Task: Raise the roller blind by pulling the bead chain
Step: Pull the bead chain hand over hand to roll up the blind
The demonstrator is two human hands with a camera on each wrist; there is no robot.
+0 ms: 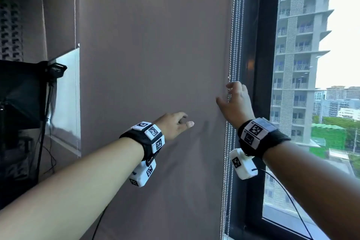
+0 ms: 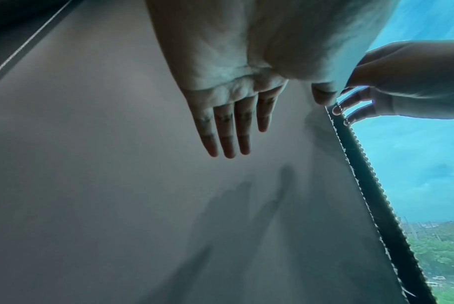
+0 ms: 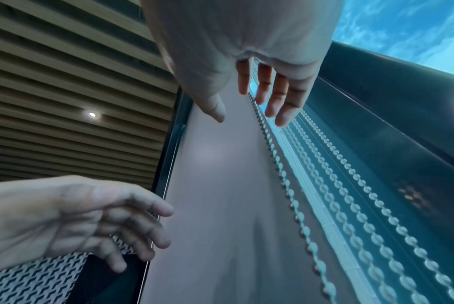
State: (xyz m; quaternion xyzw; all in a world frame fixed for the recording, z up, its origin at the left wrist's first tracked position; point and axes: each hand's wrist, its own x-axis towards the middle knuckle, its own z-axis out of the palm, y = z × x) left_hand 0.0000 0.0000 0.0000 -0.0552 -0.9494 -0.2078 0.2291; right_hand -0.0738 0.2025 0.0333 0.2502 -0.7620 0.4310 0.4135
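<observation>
The brown-grey roller blind (image 1: 152, 54) hangs down over the middle of the window. Along its right edge run several strands of silver bead chain (image 1: 234, 35). My right hand (image 1: 226, 93) is raised against these strands with fingers straight and spread. Its fingertips (image 2: 337, 109) touch the chain, and nothing is gripped. In the right wrist view the right hand (image 3: 249, 117) lies open beside the bead chain (image 3: 293, 201). My left hand (image 1: 187, 120) floats in front of the blind (image 2: 116, 185), lower and to the left, holding nothing. Its fingers (image 2: 228, 144) are straight.
A dark window frame (image 1: 261, 64) stands just right of the chains, with glass and a high-rise (image 1: 298, 45) beyond. At the left are a second blind with its own thin chain (image 1: 75, 6) and black studio gear on a stand (image 1: 21, 93). A cable (image 1: 288, 197) trails from my right wrist.
</observation>
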